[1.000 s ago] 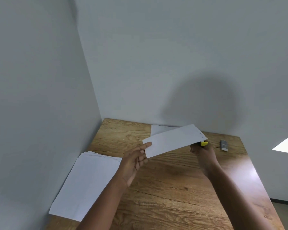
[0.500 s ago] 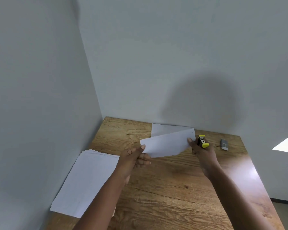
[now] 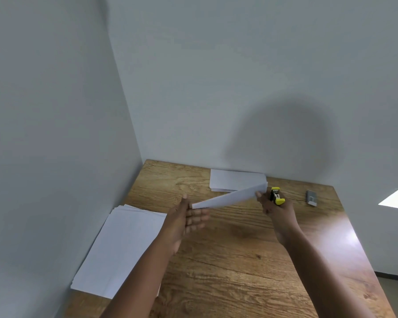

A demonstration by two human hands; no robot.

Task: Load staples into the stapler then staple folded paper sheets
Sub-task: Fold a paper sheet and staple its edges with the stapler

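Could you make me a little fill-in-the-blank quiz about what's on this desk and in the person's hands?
1. The folded sheet is held between ____ hands.
2. The stapler in the right hand is black and ____.
3. The flat stack of paper lies at the table's ____ edge.
4. The small grey box lies to the ____ of the stapler.

Answers: both; yellow; left; right

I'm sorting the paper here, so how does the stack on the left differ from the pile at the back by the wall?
The left stack is made of large, unfolded sheets, slightly fanned at the edges; the back pile is narrower and looks folded. The left stack lies along the side wall and reaches toward the table's near edge; the back pile sits against the far wall. Both are white, lie flat on the table, and neither is touched by a hand.
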